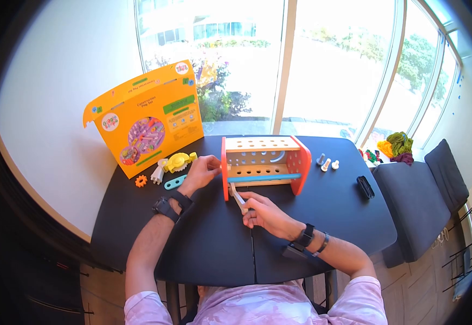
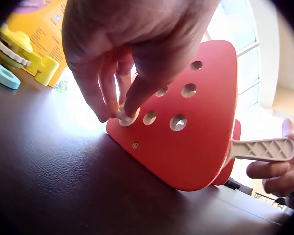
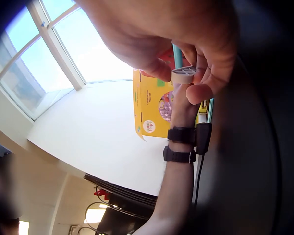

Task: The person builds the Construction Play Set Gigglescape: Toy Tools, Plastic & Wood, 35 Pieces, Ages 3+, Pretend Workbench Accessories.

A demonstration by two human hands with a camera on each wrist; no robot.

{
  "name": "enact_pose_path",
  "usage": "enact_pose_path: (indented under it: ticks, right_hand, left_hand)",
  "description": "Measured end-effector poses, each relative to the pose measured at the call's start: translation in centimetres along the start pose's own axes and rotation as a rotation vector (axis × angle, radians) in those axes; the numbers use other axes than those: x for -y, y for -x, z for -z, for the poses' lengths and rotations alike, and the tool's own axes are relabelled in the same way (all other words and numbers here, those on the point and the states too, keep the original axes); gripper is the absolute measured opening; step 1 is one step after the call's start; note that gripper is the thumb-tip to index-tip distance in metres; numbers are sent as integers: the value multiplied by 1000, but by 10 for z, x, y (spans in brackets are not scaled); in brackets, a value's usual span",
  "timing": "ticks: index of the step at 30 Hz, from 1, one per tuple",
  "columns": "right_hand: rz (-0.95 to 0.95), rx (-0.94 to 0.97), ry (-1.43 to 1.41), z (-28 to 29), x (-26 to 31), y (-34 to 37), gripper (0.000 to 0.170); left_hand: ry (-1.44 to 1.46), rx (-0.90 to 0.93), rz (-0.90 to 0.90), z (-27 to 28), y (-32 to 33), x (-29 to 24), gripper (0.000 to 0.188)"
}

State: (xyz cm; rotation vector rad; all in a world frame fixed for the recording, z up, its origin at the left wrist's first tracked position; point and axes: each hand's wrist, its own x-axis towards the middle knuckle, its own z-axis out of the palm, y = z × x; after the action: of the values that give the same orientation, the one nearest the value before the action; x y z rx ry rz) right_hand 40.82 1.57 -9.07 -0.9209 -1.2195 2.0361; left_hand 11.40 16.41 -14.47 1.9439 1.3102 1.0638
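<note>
The toy workbench stands on the table, its red side panel [image 2: 206,112] pierced by several round holes. At that panel's outer face my left hand [image 1: 204,172] pinches a cream round-headed piece [image 2: 128,116] between thumb and fingers, at a hole near the lower edge. My right hand [image 1: 271,215] holds the cream lattice handle [image 2: 264,149] of a tool in front of the bench's left end. The tool's far end reaches in behind the red panel, hidden in the left wrist view. Within the bench, a blue bar [image 1: 268,177] runs across the front.
Left of the bench lie an orange gear [image 1: 141,181], a light-blue strip [image 1: 175,182], a white piece [image 1: 159,171] and yellow pieces [image 1: 178,162], before an upright yellow box [image 1: 149,116]. Several bolts [image 1: 326,164] and a black object [image 1: 365,187] are on the right.
</note>
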Motion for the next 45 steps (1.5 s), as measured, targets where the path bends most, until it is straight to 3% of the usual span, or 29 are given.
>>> enact_pose_path:
  ticks: [5, 10, 16, 19, 24, 30, 34, 39, 42, 45]
  right_hand:
    - [-81, 69, 17, 9, 15, 43, 54]
    - [-108, 114, 82, 22, 25, 70, 51]
    - [62, 204, 132, 33, 29, 83, 33]
    - [112, 118, 214, 27, 42, 91, 28]
    - [312, 19, 196, 48, 51, 89, 34]
    - [432, -177, 367, 67, 61, 87, 34]
    - [522, -232, 433, 77, 61, 80, 34]
    - [489, -199, 440, 75, 58, 79, 35]
    - [453, -131, 468, 70, 54, 79, 35]
    - [414, -18, 423, 57, 54, 77, 38]
  left_hand:
    - [-57, -33, 29, 9, 5, -20, 27]
    - [-68, -204, -67, 31, 4, -49, 29]
    - [-50, -217, -78, 51, 14, -106, 29]
    - [-68, -183, -122, 51, 20, -122, 28]
    - [-8, -109, -179, 43, 30, -134, 35]
    - [-239, -31, -408, 45, 41, -148, 40]
    - [-232, -20, -354, 47, 42, -146, 43]
    - [-230, -28, -344, 51, 44, -143, 43]
    - [-448, -212, -533, 48, 46, -142, 43]
    - [-411, -183, -554, 34, 68, -182, 35]
